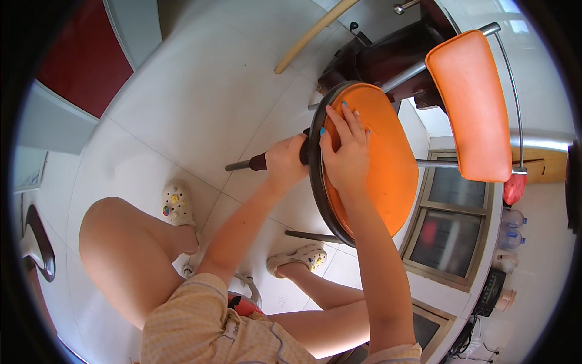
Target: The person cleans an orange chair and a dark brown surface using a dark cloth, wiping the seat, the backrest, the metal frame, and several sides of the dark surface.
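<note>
In the head view a chair with an orange padded seat [386, 154] and an orange backrest [470, 107] on metal tubes is tipped in front of me, its dark round rim towards me. My left hand [286, 159] is closed around a metal chair leg [238, 165] just under the seat, at a dark wrapping. My right hand [348, 150] rests on the seat's orange top near the rim, fingers spread, with blue nail polish on some nails. Another chair leg [313, 235] sticks out below the rim.
Beyond the seat stands dark furniture [386, 59], with a wooden pole [313, 36] beside it. Glass-fronted cabinets [448, 227] run along the right, with plastic bottles [511, 239] and a black device [492, 292] above. My feet, in cream clogs [178, 202], are on the tiles.
</note>
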A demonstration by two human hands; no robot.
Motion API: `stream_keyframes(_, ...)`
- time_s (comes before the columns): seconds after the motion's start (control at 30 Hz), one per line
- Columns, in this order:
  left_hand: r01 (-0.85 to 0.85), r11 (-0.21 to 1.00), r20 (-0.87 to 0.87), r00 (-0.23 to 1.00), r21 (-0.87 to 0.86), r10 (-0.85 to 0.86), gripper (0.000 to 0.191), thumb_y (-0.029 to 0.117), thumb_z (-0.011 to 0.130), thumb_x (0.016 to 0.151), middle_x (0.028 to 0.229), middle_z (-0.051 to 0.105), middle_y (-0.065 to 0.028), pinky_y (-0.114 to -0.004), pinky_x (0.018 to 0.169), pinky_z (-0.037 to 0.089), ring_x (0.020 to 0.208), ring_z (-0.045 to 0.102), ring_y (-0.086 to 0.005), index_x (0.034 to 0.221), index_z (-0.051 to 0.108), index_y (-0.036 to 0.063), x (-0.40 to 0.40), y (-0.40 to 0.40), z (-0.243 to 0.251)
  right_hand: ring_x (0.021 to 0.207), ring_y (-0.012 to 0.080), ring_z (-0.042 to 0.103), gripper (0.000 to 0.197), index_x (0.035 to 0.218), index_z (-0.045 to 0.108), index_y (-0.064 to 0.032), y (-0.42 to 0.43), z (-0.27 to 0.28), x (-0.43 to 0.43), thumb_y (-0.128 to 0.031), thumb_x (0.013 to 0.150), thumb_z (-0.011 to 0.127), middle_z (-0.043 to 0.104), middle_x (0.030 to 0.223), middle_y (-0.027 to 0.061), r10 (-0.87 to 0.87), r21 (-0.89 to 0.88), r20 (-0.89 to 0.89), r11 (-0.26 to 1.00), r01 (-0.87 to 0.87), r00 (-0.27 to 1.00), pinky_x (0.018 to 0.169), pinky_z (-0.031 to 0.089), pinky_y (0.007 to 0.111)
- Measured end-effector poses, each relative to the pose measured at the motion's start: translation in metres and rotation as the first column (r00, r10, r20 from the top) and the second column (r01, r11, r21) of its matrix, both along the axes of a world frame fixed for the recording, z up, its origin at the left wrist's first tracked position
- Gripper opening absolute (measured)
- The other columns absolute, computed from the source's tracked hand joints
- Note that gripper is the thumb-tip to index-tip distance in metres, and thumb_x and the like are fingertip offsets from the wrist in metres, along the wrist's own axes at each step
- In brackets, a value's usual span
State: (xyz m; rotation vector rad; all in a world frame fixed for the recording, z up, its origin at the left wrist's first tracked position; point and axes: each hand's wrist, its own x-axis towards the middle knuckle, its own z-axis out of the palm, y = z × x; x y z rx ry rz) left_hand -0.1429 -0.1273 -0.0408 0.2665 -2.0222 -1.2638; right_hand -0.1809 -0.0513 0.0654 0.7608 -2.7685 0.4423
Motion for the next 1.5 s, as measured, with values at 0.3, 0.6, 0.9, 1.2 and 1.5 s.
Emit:
stream_keyframes(0.3, -0.145, 0.984, -0.167, 0.978, -0.107, 0.126, 0.03, 0.013, 0.07, 0.056, 0.059, 0.052, -0.0065, -0.034, 0.048, 0.041, 0.051, 0.051, -0.025, 0.082, 0.057, 0.0045, -0.001, -0.003, -0.018, 0.125, 0.0331, 0.033, 0.043, 0.12, 0.052, -0.0187, 0.001, -0.001, 0.0, -0.021, 0.078, 0.056, 0.041, 0.132, 0.0105, 0.022, 0.016, 0.037, 1.0, -0.023, 0.999, 0.102, 0.02, 0.053)
stream_keyframes(0.6, 0.03, 0.999, 0.19, 0.981, 0.033, -0.036, 0.02, 0.016, 0.071, 0.065, 0.069, 0.061, -0.0115, -0.038, 0.053, 0.047, 0.059, 0.058, -0.0312, 0.077, 0.059, 0.0056, 0.03, -0.034, -0.166, 0.125, 0.0326, 0.033, 0.042, 0.12, 0.052, -0.0191, 0.004, 0.0, -0.001, -0.019, 0.078, 0.056, 0.042, 0.132, 0.0106, 0.036, 0.035, 0.044, 0.999, -0.037, 0.998, 0.102, 0.021, 0.053)
stream_keyframes(0.9, 0.287, 0.933, 0.386, 0.852, 0.219, -0.353, 0.021, 0.014, 0.07, 0.063, 0.068, 0.061, -0.0144, -0.037, 0.055, 0.048, 0.061, 0.059, -0.0321, 0.079, 0.059, 0.0052, 0.046, -0.076, -0.245, 0.125, 0.0322, 0.033, 0.042, 0.12, 0.052, -0.0196, 0.001, 0.002, 0.0, -0.02, 0.079, 0.056, 0.042, 0.132, 0.0104, 0.024, 0.031, 0.047, 0.999, -0.025, 0.999, 0.102, 0.022, 0.053)
stream_keyframes(1.2, 0.208, 0.963, 0.293, 0.922, 0.173, -0.252, 0.025, 0.018, 0.069, 0.058, 0.068, 0.061, -0.0117, -0.036, 0.055, 0.048, 0.062, 0.059, -0.0315, 0.078, 0.058, 0.0079, 0.02, -0.035, -0.116, 0.124, 0.0318, 0.035, 0.04, 0.119, 0.053, -0.0188, 0.001, 0.002, 0.001, -0.021, 0.079, 0.056, 0.043, 0.131, 0.0091, 0.001, 0.017, 0.017, 1.0, -0.001, 1.0, 0.101, 0.023, 0.054)
stream_keyframes(1.5, 0.056, 0.994, 0.137, 0.988, 0.097, -0.069, 0.022, 0.016, 0.069, 0.062, 0.061, 0.056, -0.0099, -0.038, 0.05, 0.044, 0.056, 0.057, -0.0301, 0.075, 0.054, 0.0064, 0.003, -0.005, 0.016, 0.124, 0.031, 0.035, 0.041, 0.119, 0.053, -0.0188, -0.003, -0.003, 0.0, -0.021, 0.077, 0.056, 0.043, 0.131, 0.0087, 0.008, -0.015, 0.002, 1.0, -0.008, 1.0, 0.102, 0.023, 0.053)
